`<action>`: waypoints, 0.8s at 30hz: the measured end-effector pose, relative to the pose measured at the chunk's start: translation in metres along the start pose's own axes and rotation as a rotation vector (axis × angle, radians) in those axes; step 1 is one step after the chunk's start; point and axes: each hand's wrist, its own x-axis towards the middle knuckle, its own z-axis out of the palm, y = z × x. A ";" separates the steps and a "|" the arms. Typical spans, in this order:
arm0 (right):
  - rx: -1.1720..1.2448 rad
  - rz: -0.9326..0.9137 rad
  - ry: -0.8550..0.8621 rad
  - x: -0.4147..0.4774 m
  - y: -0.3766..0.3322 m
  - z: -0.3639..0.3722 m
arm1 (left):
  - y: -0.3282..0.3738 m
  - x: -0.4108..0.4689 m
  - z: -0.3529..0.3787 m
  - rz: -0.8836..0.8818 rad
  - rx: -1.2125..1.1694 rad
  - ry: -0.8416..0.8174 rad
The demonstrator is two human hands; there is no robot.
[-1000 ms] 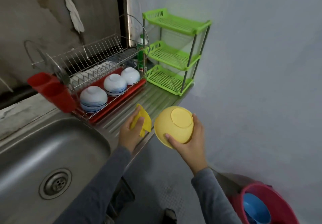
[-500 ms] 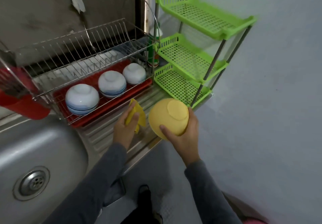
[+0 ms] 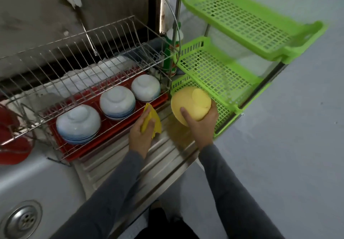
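Observation:
My right hand [image 3: 202,125] grips a yellow bowl [image 3: 189,103], turned bottom up, at the front of the lowest shelf of a green plastic rack [image 3: 223,82]. My left hand [image 3: 140,136] holds a folded yellow cloth [image 3: 151,120] just above the ribbed steel drainboard [image 3: 149,164], left of the bowl. Both sleeves are grey.
A wire dish rack [image 3: 89,62] on a red tray [image 3: 119,125] holds three upturned white bowls [image 3: 117,102]. A red cup holder [image 3: 11,145] hangs at its left end. The steel sink [image 3: 33,192] is lower left. A green bottle [image 3: 172,60] stands behind the racks. A pale wall is on the right.
The view has moved closer to the racks. My right hand has carried the yellow bowl forward to the green rack's lowest shelf. My left hand with the cloth moved forward too.

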 end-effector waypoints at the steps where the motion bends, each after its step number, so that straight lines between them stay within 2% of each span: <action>1: -0.011 0.005 0.011 0.008 -0.001 0.001 | -0.001 0.004 0.003 0.003 -0.006 0.001; 8: -0.129 0.162 -0.074 0.055 -0.004 0.002 | -0.003 0.029 0.027 0.019 -0.024 -0.007; 14: -0.318 0.177 -0.168 0.064 -0.005 -0.002 | -0.005 0.038 0.036 0.029 -0.022 0.060; 18: -0.431 0.016 -0.145 0.058 -0.004 -0.003 | -0.004 0.038 0.043 0.042 -0.036 0.133; 20: -0.366 -0.082 -0.122 0.048 -0.003 -0.004 | -0.004 0.036 0.045 0.052 -0.044 0.169; 24: -0.304 -0.446 -0.128 0.035 0.007 0.005 | -0.004 0.024 0.043 0.067 -0.034 0.258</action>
